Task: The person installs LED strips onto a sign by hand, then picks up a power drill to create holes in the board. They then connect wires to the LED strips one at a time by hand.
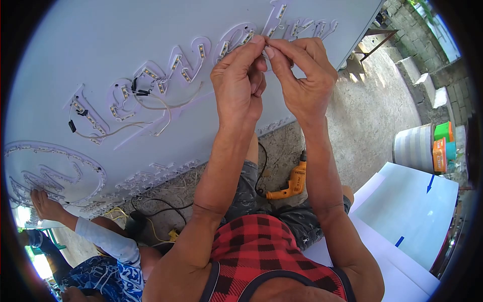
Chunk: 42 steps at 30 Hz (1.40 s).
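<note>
Both my hands are raised in front of the big pale sign board [100,45], with their fingertips meeting near the top centre. My left hand [239,75] is closed, its thumb and index finger pinching something too small to make out. My right hand [304,75] is closed in a pinch beside it, on something equally hidden. Behind them run outlined letters fitted with small LED modules [183,74]. Thin pale wires [168,108] with black taped joints [143,93] hang loose from the letters to the left of my hands.
An orange drill [294,183] lies on the concrete floor below my hands, among cables. At lower left a co-worker's hand [48,206] touches the board. White sheets [407,206] with blue marks and a striped bucket [413,148] are on the right.
</note>
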### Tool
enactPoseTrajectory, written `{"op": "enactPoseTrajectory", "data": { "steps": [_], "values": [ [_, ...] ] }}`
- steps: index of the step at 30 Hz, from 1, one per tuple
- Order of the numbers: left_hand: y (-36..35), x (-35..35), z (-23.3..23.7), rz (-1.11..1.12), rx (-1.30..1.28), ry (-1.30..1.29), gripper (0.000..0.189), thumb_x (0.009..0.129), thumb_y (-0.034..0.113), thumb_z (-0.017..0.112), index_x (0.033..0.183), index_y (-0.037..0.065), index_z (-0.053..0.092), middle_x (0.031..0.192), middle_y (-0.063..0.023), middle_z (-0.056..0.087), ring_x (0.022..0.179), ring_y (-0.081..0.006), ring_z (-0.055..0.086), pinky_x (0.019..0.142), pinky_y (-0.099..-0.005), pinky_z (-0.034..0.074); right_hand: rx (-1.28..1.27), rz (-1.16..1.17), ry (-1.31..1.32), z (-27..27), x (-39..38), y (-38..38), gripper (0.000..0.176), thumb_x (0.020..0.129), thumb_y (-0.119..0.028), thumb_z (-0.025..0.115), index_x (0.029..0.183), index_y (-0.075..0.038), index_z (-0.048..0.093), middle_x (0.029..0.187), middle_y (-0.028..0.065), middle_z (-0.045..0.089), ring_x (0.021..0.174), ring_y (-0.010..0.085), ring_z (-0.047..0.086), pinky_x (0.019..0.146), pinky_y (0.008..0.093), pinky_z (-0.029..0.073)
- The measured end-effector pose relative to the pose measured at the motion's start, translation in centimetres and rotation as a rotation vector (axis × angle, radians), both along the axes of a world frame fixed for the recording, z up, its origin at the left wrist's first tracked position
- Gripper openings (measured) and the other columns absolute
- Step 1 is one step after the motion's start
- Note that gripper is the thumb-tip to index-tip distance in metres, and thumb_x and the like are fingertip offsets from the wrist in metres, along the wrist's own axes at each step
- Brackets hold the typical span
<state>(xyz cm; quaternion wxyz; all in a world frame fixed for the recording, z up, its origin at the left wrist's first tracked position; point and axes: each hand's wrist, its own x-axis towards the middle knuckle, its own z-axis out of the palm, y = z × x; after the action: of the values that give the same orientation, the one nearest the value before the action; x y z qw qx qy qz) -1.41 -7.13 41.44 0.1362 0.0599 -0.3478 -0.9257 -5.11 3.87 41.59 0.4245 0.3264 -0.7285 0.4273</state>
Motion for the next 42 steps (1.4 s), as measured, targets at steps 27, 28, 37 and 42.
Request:
{"op": "enactPoseTrajectory", "data": {
  "steps": [27, 28, 37, 42],
  "values": [
    [0.4, -0.5, -0.2, 0.016, -0.021, 0.017, 0.021, 0.100, 0.023, 0.067, 0.102, 0.004, 0.074, 0.070, 0.0030, 0.060, 0.044, -0.0016, 0.037, 0.038, -0.0200, 0.028, -0.023, -0.036, 0.059, -0.3, -1.1, -0.3, 0.017, 0.079, -0.004, 0.081, 0.095, -0.009, 0.078, 0.071, -0.0009, 0.056, 0.070, 0.0163, 0.052, 0.058, 0.0308, 0.043],
    [0.5, -0.5, -0.3, 0.017, -0.021, 0.015, 0.021, 0.100, 0.023, 0.067, 0.102, 0.004, 0.074, 0.070, 0.0030, 0.060, 0.044, -0.0016, 0.037, 0.038, -0.0200, 0.028, -0.023, -0.036, 0.058, -0.3, -1.0, -0.3, 0.017, 0.079, -0.004, 0.081, 0.095, -0.009, 0.078, 0.071, -0.0009, 0.056, 0.070, 0.0163, 0.052, 0.058, 0.0308, 0.043],
    [1.1, -0.9, -0.1, 0.029, 0.043, 0.023, 0.023, 0.101, 0.027, 0.066, 0.096, 0.005, 0.072, 0.068, 0.0031, 0.058, 0.045, -0.0026, 0.036, 0.040, -0.0212, 0.028, -0.049, -0.076, 0.092, -0.5, -1.2, -0.8, 0.015, 0.082, 0.000, 0.080, 0.096, -0.005, 0.078, 0.077, 0.0018, 0.066, 0.068, 0.0119, 0.057, 0.061, 0.0262, 0.046],
    [1.3, -0.9, 0.2, 0.044, 0.068, 0.002, 0.022, 0.102, 0.026, 0.066, 0.092, 0.006, 0.070, 0.066, 0.0034, 0.057, 0.045, -0.0038, 0.036, 0.041, -0.0220, 0.028, -0.094, -0.062, 0.077, -0.7, -1.4, -1.0, 0.016, 0.079, -0.002, 0.080, 0.093, -0.006, 0.076, 0.072, 0.0011, 0.057, 0.072, 0.0174, 0.055, 0.058, 0.0321, 0.045]
  ]
}}
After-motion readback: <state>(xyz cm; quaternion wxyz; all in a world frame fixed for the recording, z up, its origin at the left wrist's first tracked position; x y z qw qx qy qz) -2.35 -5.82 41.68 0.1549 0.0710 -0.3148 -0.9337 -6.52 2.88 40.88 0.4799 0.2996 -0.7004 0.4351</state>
